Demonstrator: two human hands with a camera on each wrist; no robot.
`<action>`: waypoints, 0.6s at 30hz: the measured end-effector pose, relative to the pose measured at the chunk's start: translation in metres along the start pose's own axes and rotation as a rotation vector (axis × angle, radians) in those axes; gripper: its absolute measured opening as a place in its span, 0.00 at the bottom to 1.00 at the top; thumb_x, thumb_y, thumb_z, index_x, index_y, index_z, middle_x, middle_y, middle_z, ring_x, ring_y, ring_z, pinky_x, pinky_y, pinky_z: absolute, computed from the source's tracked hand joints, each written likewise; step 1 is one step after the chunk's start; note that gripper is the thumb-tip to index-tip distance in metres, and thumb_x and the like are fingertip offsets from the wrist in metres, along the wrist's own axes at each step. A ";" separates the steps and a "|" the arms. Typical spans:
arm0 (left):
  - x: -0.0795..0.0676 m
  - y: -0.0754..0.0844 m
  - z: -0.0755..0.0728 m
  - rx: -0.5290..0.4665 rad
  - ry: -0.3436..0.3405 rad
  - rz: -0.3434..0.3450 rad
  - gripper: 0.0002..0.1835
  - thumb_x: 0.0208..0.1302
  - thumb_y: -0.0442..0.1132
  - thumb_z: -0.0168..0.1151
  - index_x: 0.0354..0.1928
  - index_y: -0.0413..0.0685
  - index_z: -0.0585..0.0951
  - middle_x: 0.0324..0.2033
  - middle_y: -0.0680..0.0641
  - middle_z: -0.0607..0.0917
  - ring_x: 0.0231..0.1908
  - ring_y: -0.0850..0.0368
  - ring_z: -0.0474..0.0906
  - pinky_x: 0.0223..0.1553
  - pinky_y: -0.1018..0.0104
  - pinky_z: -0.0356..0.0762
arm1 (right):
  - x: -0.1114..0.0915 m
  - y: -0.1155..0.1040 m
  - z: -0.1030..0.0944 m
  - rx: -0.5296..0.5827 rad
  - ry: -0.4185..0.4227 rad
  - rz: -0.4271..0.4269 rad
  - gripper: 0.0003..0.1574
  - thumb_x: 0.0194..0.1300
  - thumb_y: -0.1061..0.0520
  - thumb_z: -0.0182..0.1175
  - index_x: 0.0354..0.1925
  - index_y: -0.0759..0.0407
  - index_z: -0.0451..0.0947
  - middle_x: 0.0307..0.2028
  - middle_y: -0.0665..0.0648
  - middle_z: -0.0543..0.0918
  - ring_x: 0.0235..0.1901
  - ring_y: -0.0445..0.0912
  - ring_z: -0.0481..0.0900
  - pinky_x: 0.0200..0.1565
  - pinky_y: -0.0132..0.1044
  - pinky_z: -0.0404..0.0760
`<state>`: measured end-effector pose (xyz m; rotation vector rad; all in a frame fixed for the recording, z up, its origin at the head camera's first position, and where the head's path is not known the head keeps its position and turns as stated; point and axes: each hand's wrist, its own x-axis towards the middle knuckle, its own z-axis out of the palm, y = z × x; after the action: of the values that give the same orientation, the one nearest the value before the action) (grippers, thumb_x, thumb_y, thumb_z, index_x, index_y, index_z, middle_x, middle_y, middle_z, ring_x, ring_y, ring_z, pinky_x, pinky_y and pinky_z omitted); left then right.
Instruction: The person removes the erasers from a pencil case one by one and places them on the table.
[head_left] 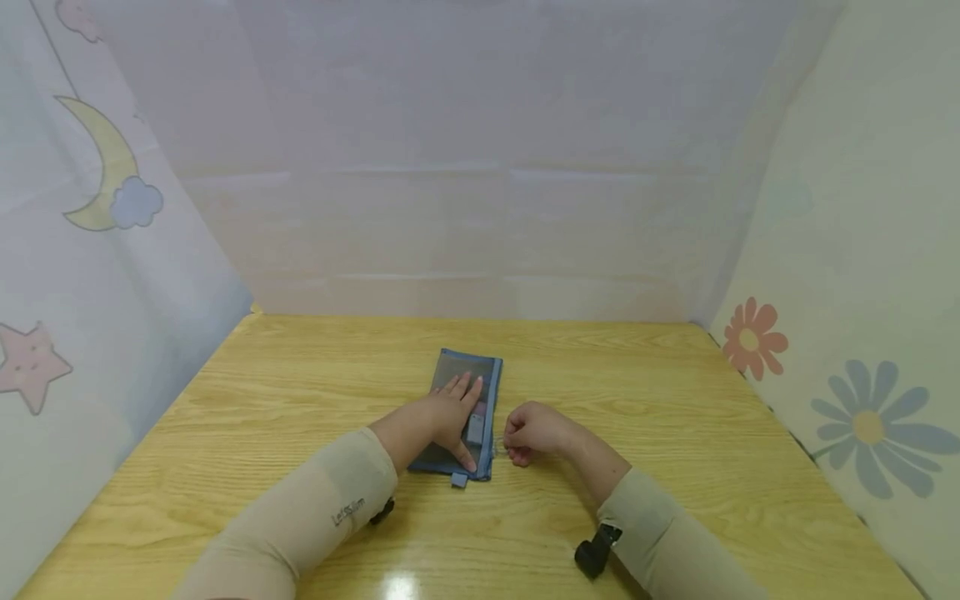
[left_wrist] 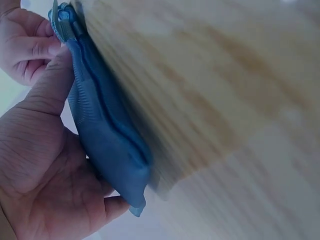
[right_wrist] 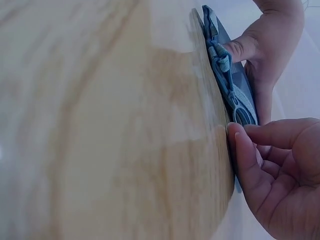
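Head view places a rectangular, blue-edged mesh pouch (head_left: pixel 467 363) flat on the yellow wood-grain table (head_left: pixel 600 375), a small grey block (head_left: pixel 475 429) showing through it. At its right edge, towards the near end, a pale oval pull ring (right_wrist: pixel 242 106) is pinched between thumb and forefinger of the right hand (head_left: pixel 536 432), the other fingers curled in. The left hand (head_left: pixel 447 417) lies across the pouch, fingers straight and spread, gripping nothing. Should that hand lift during a tug on the ring, the soft pouch would probably slide or twist; bunched mesh might jam the zip, and so slim a ring could slip from the fingertips. Right wrist view makes the ring's shape plain, barely readable from above; left wrist view shows the pouch's thickness side-on; only the head view reveals the block and, beyond the table, an orange flower print (head_left: pixel 749 339).
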<state>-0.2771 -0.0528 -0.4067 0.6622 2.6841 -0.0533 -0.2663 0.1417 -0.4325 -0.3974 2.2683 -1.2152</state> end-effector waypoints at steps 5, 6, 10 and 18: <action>0.003 0.000 -0.003 -0.001 -0.004 0.017 0.74 0.26 0.75 0.64 0.71 0.50 0.35 0.70 0.41 0.36 0.69 0.46 0.34 0.67 0.53 0.46 | -0.002 0.000 -0.003 0.004 -0.036 -0.025 0.06 0.60 0.68 0.54 0.27 0.70 0.75 0.21 0.57 0.79 0.20 0.44 0.78 0.26 0.38 0.82; 0.003 0.000 -0.003 -0.007 -0.004 0.021 0.73 0.27 0.75 0.64 0.71 0.50 0.35 0.70 0.41 0.36 0.69 0.46 0.34 0.67 0.53 0.46 | -0.002 0.001 -0.004 0.005 -0.045 -0.030 0.05 0.60 0.68 0.54 0.28 0.69 0.75 0.21 0.57 0.79 0.21 0.45 0.79 0.26 0.39 0.82; 0.003 -0.003 -0.004 -0.010 0.009 0.032 0.72 0.30 0.76 0.62 0.71 0.48 0.36 0.70 0.41 0.36 0.69 0.45 0.34 0.67 0.52 0.46 | -0.002 0.002 -0.005 0.007 -0.092 -0.044 0.04 0.60 0.67 0.55 0.28 0.69 0.75 0.22 0.58 0.80 0.22 0.45 0.79 0.27 0.38 0.82; 0.008 -0.004 -0.003 0.017 0.026 0.031 0.73 0.27 0.77 0.62 0.71 0.47 0.37 0.70 0.41 0.37 0.69 0.45 0.35 0.67 0.53 0.46 | -0.001 0.004 -0.005 -0.025 -0.160 -0.050 0.07 0.61 0.63 0.57 0.28 0.66 0.75 0.21 0.57 0.80 0.22 0.46 0.80 0.25 0.38 0.82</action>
<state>-0.2863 -0.0530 -0.4072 0.7141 2.7005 -0.0595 -0.2684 0.1482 -0.4330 -0.5437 2.1499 -1.1374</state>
